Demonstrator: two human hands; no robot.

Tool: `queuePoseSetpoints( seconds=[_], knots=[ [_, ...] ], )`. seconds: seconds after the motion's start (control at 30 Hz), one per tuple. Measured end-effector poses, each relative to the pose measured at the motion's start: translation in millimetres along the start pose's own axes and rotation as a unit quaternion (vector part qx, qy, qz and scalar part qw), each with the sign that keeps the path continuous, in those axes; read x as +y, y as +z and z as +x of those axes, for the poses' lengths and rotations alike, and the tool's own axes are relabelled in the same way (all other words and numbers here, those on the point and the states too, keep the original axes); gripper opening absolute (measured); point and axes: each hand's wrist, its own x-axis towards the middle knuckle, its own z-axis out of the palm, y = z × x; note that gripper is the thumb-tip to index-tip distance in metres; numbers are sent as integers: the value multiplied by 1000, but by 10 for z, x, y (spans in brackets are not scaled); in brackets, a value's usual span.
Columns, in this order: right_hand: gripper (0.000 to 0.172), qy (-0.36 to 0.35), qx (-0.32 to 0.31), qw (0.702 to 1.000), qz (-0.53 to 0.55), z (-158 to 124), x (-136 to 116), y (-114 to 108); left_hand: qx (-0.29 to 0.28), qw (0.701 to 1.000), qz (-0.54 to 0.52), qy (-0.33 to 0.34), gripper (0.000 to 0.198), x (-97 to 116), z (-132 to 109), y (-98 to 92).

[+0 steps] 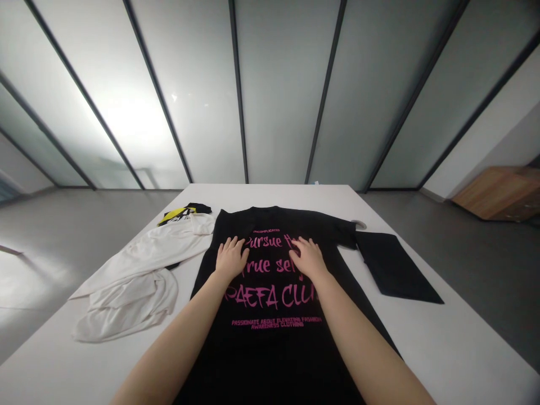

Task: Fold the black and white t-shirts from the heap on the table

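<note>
1. The left hand [231, 259] lies flat and palm-down on the chest of a black T-shirt [270, 349], its fingers spread. The grip is released: nothing is pinched or bunched.
2. The right hand [309, 257] rests the same way, open on the fabric and level with the left, with pink lettering running between and beneath both hands.
3. The shirt lies spread out, front up, in the middle of a white table [442, 337] — collar at the far side, lower part running toward the person and out of view.
4. Just beside the shirt's left edge sits a rumpled white garment [135, 287], with a black-and-yellow garment [183, 212] bunched at its far end.
5. A flat piece of black cloth [394, 270] lies by the shirt's right sleeve — whether it belongs to the shirt cannot be told. A small pale ring [358, 224] sits near that sleeve.
6. Past the table are frosted glass panels [282, 95] in dark frames, a grey floor [63, 253], and a low wooden cabinet [500, 193] at the right.
</note>
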Motion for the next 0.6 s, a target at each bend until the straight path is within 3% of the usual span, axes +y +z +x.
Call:
queuePoseSetpoints(
  seconds=[0.23,0.37,0.47,0.6],
  knots=[
    [64,126,19,990,-58,-19,505,-184,13,997,29,-68,69,-228,-40,-61],
    [66,154,24,986,-64,-17,672,-243,-3,991,42,-123,74,-424,-161,-109],
    [65,157,37,985,-56,-28,582,-276,-12,992,64,-106,78,-486,-240,-109],
    [60,81,32,996,-25,-104,130,-293,-16,990,81,-111,87,-371,-197,-159]
  ],
)
